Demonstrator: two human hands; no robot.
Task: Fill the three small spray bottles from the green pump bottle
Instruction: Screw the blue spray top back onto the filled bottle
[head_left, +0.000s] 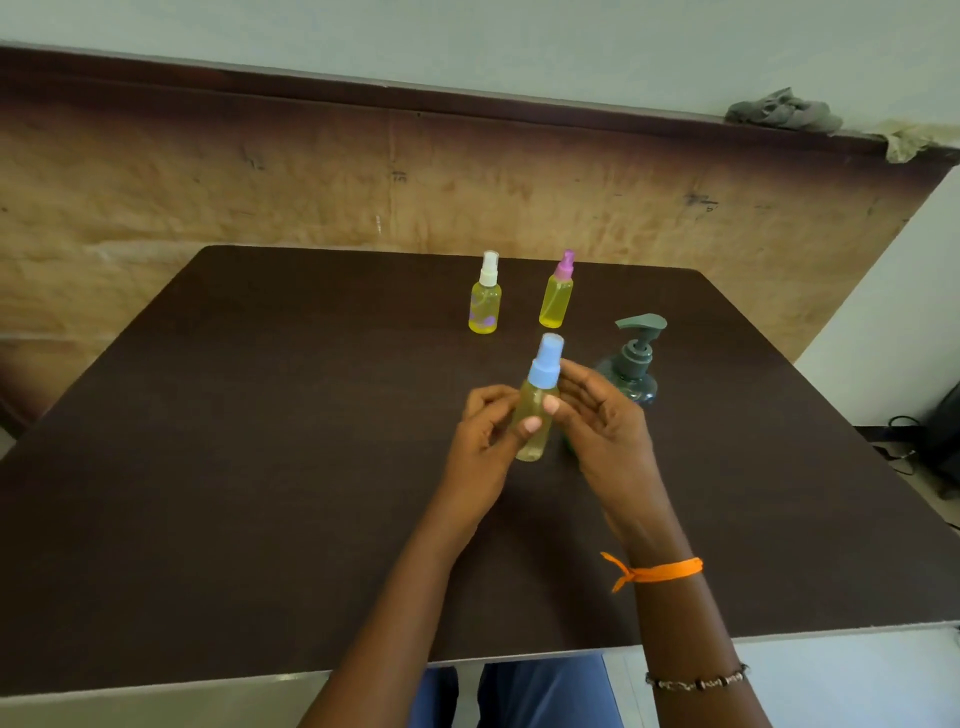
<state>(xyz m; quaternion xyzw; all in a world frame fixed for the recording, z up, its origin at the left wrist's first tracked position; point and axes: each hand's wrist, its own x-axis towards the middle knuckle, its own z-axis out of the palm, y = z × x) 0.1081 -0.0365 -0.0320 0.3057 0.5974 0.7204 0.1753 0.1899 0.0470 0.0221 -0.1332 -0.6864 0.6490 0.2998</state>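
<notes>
While the blue-capped spray bottle (535, 410) is held above the middle of the table (260, 467), both hands are on it — the left hand (483, 441) pinches the lower body between thumb and curled fingers (531, 425), and the right hand (597, 421) grips the upper body just under the cap, thumb in front. Judged step: seating the blue spray top after filling. To do it well, keep the bottle upright, hold the body still with the left hand, and turn the collar only until snug, not the nozzle tip.

Condition of the item: clear body, pale yellow liquid reaching close to the shoulder, cap on and tilted slightly right.

Beyond it stand the white-capped spray bottle (485, 296) and the pink-capped spray bottle (558, 293), both upright, both yellow-filled, near each other. Green pump bottle (631, 364) stands just behind the right hand — pump head fitted.
</notes>
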